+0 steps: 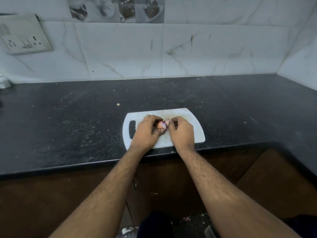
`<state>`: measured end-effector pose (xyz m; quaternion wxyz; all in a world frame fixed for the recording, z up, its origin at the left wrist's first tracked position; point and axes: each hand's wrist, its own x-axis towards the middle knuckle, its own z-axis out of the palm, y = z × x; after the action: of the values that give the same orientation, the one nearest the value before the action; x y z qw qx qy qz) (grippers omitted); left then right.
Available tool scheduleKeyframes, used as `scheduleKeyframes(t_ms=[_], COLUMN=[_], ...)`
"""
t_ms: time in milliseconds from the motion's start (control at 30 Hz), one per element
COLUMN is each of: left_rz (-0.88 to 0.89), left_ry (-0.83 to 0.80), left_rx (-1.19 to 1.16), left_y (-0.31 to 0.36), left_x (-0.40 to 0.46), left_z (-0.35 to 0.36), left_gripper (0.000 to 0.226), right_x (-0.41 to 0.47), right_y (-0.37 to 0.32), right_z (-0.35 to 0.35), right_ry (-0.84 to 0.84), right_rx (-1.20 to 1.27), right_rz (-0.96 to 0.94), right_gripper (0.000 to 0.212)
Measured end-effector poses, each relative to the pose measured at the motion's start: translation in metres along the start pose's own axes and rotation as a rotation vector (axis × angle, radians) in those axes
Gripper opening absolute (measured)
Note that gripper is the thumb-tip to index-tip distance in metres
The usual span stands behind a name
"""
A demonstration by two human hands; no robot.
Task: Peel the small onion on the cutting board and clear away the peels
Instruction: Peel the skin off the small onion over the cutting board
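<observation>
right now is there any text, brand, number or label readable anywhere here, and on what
None can be read.
Cutting board: plain white, no print visible.
Switch plate on the wall: sockets and switch only, no legible marking.
Picture tiles at the top: grey images of cups and dishes, no lettering shows.

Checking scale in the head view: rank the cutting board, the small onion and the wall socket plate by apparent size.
1. Socket plate and cutting board: look alike, so unranked; the hands also hide part of the board.
2. Small onion, far smallest.
</observation>
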<state>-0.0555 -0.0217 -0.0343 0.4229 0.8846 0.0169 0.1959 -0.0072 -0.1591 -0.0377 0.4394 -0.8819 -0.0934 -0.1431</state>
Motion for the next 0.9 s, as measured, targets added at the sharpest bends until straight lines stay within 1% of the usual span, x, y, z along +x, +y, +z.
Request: scheduleKeyframes(t_ms=[200, 267, 367, 467, 600, 767, 900], left_rz=[-0.087, -0.092, -0.06, -0.013, 0.02, 0.06, 0.06], left_ry=[0.033, 0.037, 0.022, -0.013, -0.021, -0.025, -0.035], left_rx=[-0.027, -0.026, -0.032, -0.025, -0.024, 0.021, 0.03], left_y=[0.0, 0.002, 0.007, 0.011, 0.009, 0.005, 0.003], left_x=[0.0, -0.002, -0.004, -0.006, -0.006, -0.003, -0.003], left_z=[0.001, 0.001, 0.001, 0.0, 0.0, 0.0, 0.001], left_gripper=[0.033, 0.033, 0.026, 0.021, 0.021, 0.036, 0.034], right_x=[-0.001, -0.004, -0.009, -0.012, -0.012, -0.012, -0.008], right_y=[0.001, 0.001, 0.001, 0.002, 0.001, 0.001, 0.002], right_z=[-0.001, -0.004, -0.009, -0.012, -0.011, -0.012, -0.009], right_ry=[0.072, 0.069, -0.02, -0.096, -0.057, -0.02, -0.028], right_rx=[0.043, 0.063, 0.088, 0.139, 0.168, 0.174, 0.188], right_rz=[0.053, 0.016, -0.096, -0.151, -0.139, -0.132, -0.089], right_gripper=[0.017, 0.023, 0.03, 0.024, 0.019, 0.021, 0.022])
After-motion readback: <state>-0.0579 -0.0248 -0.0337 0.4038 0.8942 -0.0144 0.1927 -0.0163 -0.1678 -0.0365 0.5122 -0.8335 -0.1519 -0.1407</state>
